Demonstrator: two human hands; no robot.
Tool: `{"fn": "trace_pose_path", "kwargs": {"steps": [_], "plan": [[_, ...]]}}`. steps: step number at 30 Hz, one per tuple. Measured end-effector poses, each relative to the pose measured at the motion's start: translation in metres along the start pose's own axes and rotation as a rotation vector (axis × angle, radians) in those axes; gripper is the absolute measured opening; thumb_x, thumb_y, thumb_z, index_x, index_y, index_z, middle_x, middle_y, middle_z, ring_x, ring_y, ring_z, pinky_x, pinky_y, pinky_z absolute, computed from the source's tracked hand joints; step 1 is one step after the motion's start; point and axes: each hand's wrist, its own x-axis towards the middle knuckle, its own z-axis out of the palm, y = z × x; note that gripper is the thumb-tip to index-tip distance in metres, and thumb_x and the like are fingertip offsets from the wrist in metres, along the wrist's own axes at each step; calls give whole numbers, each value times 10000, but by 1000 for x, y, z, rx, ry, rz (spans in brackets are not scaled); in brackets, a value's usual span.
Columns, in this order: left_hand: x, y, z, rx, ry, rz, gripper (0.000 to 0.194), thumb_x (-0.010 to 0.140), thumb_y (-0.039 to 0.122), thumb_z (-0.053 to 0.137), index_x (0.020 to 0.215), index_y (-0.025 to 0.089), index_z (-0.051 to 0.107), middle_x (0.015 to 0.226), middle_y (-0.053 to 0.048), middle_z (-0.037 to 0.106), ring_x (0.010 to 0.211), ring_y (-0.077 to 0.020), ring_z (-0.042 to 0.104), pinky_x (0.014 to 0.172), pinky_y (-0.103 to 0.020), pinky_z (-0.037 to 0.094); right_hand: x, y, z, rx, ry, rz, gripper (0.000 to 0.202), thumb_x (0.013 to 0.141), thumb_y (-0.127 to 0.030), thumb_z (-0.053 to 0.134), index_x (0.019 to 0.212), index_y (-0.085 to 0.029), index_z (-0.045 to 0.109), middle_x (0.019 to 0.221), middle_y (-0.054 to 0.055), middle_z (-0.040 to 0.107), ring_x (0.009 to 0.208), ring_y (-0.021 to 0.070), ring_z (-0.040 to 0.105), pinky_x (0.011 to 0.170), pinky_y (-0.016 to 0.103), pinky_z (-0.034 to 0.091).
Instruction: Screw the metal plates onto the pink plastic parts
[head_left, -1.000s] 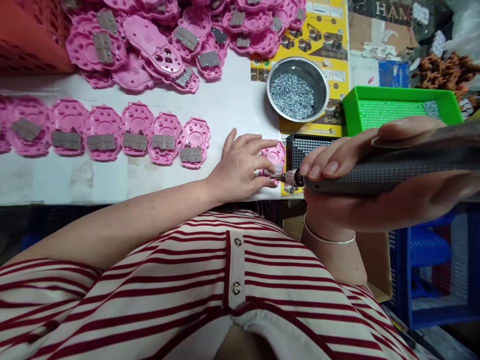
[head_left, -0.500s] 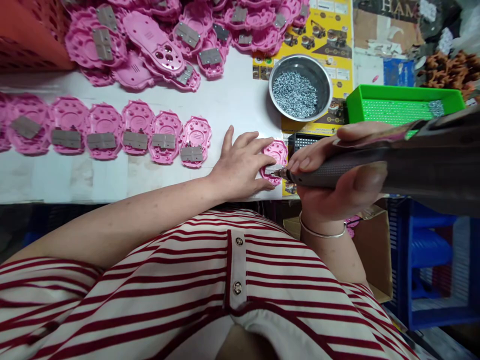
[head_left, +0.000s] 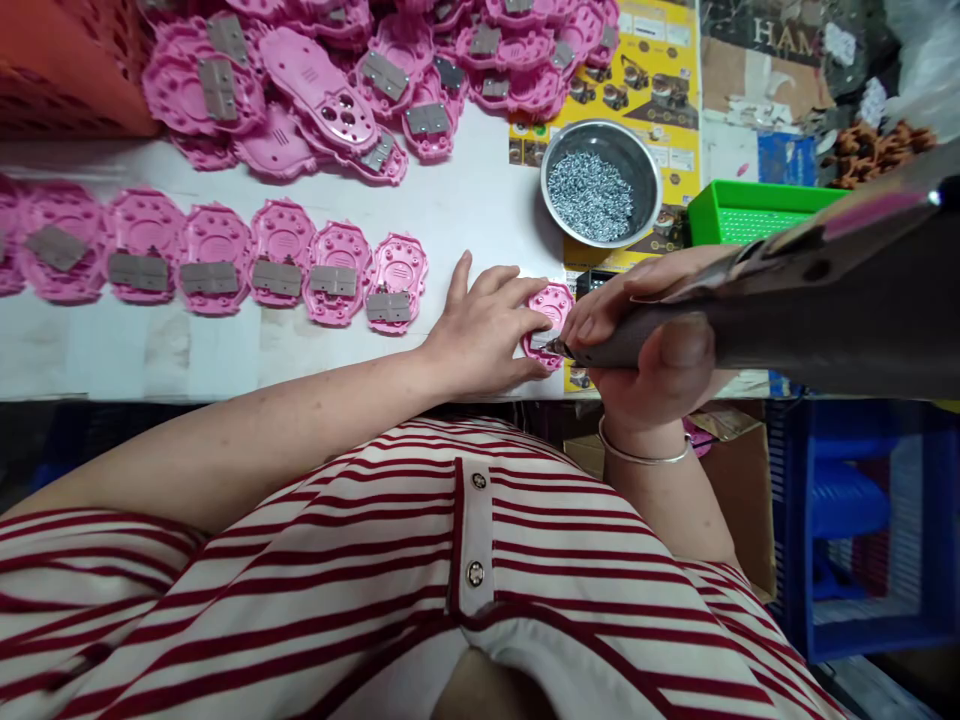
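My left hand lies at the table's front edge, its thumb and fingers holding a pink plastic casing from both sides. A grey metal plate sits in the casing, partly covered by my fingers. Wrapped in my right hand is a dark electric screwdriver, lying nearly level with its body toward the right. Its bit tip meets the plate area of the casing; any screw under it is too small to make out. Left of my hands runs a row of similar pink casings with grey plates.
A steel bowl of small screws stands beyond my hands. Behind the screwdriver are a green tray and a small black basket. Pink casings pile up at the back, beside a red basket. Below right is a blue crate.
The rear of the screwdriver has swung slightly, covering more of the green tray, and my right hand has shifted a little left. My left hand stays on the casing. The view has shifted slightly.
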Motion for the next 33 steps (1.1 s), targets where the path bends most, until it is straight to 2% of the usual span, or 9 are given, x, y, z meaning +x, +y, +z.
{"fn": "trace_pose_path", "kwargs": {"steps": [3, 6, 9, 13, 16, 26, 28, 31, 33], "plan": [[0, -1, 1, 0, -12, 4, 333, 844, 483, 753, 1109, 282, 759, 1508, -43, 545, 1440, -385, 378, 1218, -755, 46, 12, -13, 4, 119, 83, -205, 328, 875, -546, 556, 1092, -321, 656, 563, -54, 534, 392, 113, 437, 367, 290, 382], [-1, -3, 4, 1, 2, 16, 381, 822, 498, 774, 1132, 278, 755, 1500, -59, 551, 1434, -382, 389, 1222, -749, 56, 24, -31, 1, 160, 187, -229, 331, 881, -550, 552, 1036, -302, 708, 558, -46, 500, 394, 96, 444, 343, 266, 371], [-3, -5, 7, 5, 26, 36, 407, 803, 504, 793, 1133, 267, 756, 1485, -71, 562, 1425, -385, 401, 1221, -752, 64, 34, -41, -7, 106, 325, -249, 251, 893, -453, 543, 939, -274, 714, 573, -48, 477, 449, 72, 497, 407, 216, 421], [-4, -5, 8, 18, 33, 40, 426, 792, 497, 807, 1139, 257, 755, 1471, -83, 573, 1421, -393, 408, 1216, -759, 71, 38, -32, -16, 52, 429, -268, 241, 922, -418, 550, 912, -232, 703, 557, -53, 486, 433, 55, 478, 414, 191, 419], [-5, -4, 8, 28, 31, 34, 426, 788, 501, 810, 1132, 255, 757, 1469, -84, 576, 1422, -395, 408, 1214, -762, 76, 38, -19, -19, 3, 472, -282, 261, 919, -493, 570, 939, -264, 694, 552, -62, 475, 407, 49, 444, 391, 190, 406], [-7, -5, 11, 39, 53, 39, 409, 781, 509, 814, 1107, 270, 757, 1460, -72, 583, 1409, -394, 423, 1212, -758, 84, 39, 3, -22, -44, 471, -339, 240, 964, -426, 506, 1010, -260, 674, 538, -71, 491, 368, 45, 372, 345, 179, 360], [-8, -7, 13, 43, 63, 53, 450, 768, 530, 820, 1128, 269, 746, 1467, -78, 578, 1407, -392, 423, 1213, -749, 89, 40, -2, -22, -40, 466, -351, 244, 966, -413, 499, 1000, -247, 674, 540, -67, 493, 381, 47, 403, 353, 181, 371], [-7, -10, 16, 22, 130, 80, 639, 727, 614, 823, 1253, 278, 689, 1503, -90, 549, 1403, -383, 420, 1216, -721, 110, 36, -19, -21, 47, 469, -303, 242, 950, -425, 508, 963, -243, 666, 579, -59, 488, 440, 45, 453, 407, 196, 411], [-6, -11, 17, -10, 201, 95, 678, 746, 635, 799, 1323, 314, 647, 1532, -73, 525, 1404, -360, 420, 1216, -694, 134, 29, -32, -21, 103, 411, -133, 282, 904, -547, 538, 977, -289, 626, 604, -70, 471, 470, 49, 468, 451, 220, 448]]}}
